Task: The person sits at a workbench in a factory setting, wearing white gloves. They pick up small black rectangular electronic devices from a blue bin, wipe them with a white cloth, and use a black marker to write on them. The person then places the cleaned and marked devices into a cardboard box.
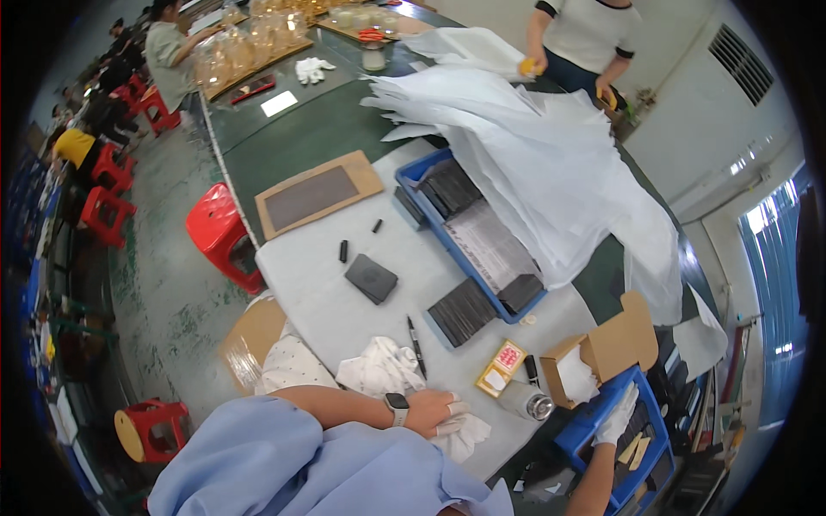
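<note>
My left hand, with white covers on its fingertips and a watch at the wrist, presses on a crumpled white cloth at the table's near edge; its fingers curl onto the cloth. My right hand, in a white glove, reaches into a blue crate at the lower right. Its fingers stretch along the dark flat pieces inside; their tips are hard to see. Further up the table lie a small stack of dark plates, a row of dark plates and a black marker pen.
A long blue crate with dark plates stands mid-table beside large white sheets. Near my right arm are a metal-capped bottle, a yellow box and an open carton. A red stool stands left; a co-worker is opposite.
</note>
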The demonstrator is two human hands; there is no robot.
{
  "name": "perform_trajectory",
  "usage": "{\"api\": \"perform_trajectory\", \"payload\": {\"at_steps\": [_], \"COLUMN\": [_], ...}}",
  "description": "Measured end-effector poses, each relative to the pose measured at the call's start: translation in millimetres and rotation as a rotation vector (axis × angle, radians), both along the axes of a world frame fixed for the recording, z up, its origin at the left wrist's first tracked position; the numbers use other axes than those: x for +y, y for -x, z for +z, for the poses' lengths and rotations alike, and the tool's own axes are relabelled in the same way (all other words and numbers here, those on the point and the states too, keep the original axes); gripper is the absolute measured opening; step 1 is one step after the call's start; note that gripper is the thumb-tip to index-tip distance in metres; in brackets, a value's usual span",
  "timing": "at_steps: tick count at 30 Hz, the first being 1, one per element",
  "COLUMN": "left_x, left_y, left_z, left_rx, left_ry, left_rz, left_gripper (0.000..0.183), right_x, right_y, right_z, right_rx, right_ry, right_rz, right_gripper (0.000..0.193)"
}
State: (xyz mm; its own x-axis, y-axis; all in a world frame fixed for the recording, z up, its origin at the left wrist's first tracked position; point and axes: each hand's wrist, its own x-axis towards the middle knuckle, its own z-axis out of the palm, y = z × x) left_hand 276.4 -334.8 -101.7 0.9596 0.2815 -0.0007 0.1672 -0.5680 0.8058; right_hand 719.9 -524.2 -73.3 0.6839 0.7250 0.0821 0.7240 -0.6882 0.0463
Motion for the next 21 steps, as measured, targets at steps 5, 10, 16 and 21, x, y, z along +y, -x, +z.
{"api": "perform_trajectory", "payload": {"at_steps": [5,10,16,21], "left_x": [-7.6,51.6,117.9,90.0], "left_y": [-6.2,9.9,83.7,126.0], "left_z": [-30.8,49.4,230.9,335.7], "left_rx": [-0.264,-0.394,-1.214,-1.475], "left_ry": [0.009,0.285,1.367,1.32], "left_rz": [0.091,0.245,-0.124,-0.568], "left_gripper": [0.04,0.046,0.08,0.107], "right_x": [16.7,-4.9,137.2,224.2], "right_y": [-13.3,-8.4,171.0,257.3], "right_z": [0.0,25.4,135.5,174.0], "right_rx": [0.024,0.235,0.543,0.514], "right_ry": [-0.144,-0.096,-0.561,-0.807], "right_rz": [0.056,0.217,0.112,0.418], "right_gripper": [0.051,0.051,0.048,0.047]}}
